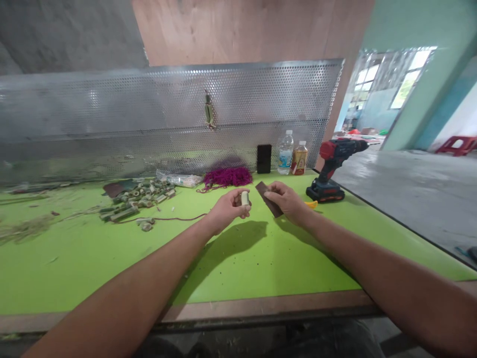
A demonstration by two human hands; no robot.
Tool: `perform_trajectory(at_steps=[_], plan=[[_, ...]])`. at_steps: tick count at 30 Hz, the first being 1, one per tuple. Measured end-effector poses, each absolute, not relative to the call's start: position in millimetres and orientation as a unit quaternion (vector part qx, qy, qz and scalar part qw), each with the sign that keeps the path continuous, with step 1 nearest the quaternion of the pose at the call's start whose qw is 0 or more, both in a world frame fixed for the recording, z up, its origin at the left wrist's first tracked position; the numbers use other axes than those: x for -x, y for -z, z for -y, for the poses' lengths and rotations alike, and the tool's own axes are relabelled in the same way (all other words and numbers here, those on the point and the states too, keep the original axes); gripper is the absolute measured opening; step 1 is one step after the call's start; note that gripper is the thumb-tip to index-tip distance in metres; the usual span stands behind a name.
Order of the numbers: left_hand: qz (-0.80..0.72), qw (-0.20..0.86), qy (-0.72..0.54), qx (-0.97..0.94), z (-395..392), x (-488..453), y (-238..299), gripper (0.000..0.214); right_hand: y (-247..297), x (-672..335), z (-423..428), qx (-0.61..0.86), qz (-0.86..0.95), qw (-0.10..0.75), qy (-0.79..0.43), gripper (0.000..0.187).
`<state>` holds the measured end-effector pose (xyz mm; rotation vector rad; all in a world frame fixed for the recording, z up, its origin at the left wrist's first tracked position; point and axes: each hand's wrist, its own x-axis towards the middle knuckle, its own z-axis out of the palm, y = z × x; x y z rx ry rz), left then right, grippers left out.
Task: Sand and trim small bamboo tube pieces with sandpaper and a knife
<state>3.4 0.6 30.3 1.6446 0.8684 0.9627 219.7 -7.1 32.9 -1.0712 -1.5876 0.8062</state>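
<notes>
A short pale piece of bamboo [245,198] is pinched between the thumb and fingers of my left hand [228,209], held above the green tabletop. My right hand [286,200] grips a flat dark brown strip [269,200] that looks like sandpaper, tilted with its upper end to the left. The strip and the bamboo are a small gap apart. To the left lies a heap of cut green bamboo pieces [143,196], and a dark red cord [171,219] runs from it toward my left wrist.
Purple threads [229,176], a clear plastic packet [181,179], a black phone [264,159], a water bottle [285,154] and a tea bottle [299,159] line the back. A red cordless drill [328,169] stands right. One bamboo figure [209,113] hangs on the perforated metal panel [253,99].
</notes>
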Motion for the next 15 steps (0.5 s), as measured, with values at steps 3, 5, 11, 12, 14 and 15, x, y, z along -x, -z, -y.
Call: perform_trajectory(at_steps=[3, 5, 11, 12, 14, 15], plan=[[-0.358, 0.49, -0.402, -0.686, 0.1, -5.4, -27.2, 0.057, -31.9, -213.8, 11.3, 0.408, 0.687, 0.519, -0.305, 0.026], [-0.355, 0.481, -0.405, -0.692, 2.6, -7.1, -27.9, 0.057, -31.5, -211.2, 14.3, 0.382, 0.698, 0.524, -0.303, 0.027], [-0.326, 0.477, -0.372, -0.727, 9.2, -9.0, -30.6, 0.045, -33.1, -207.5, 22.8, 0.339, 0.787, 0.481, -0.185, 0.016], [-0.323, 0.48, -0.366, -0.729, 9.0, -8.9, -29.7, 0.045, -33.1, -207.8, 22.6, 0.335, 0.802, 0.467, -0.162, 0.014], [-0.318, 0.484, -0.358, -0.732, 7.5, -9.2, -27.4, 0.045, -32.2, -209.0, 20.6, 0.336, 0.818, 0.447, -0.133, 0.012], [-0.317, 0.486, -0.355, -0.733, 6.7, -9.7, -26.4, 0.044, -31.2, -209.9, 19.2, 0.338, 0.82, 0.446, -0.124, 0.011]])
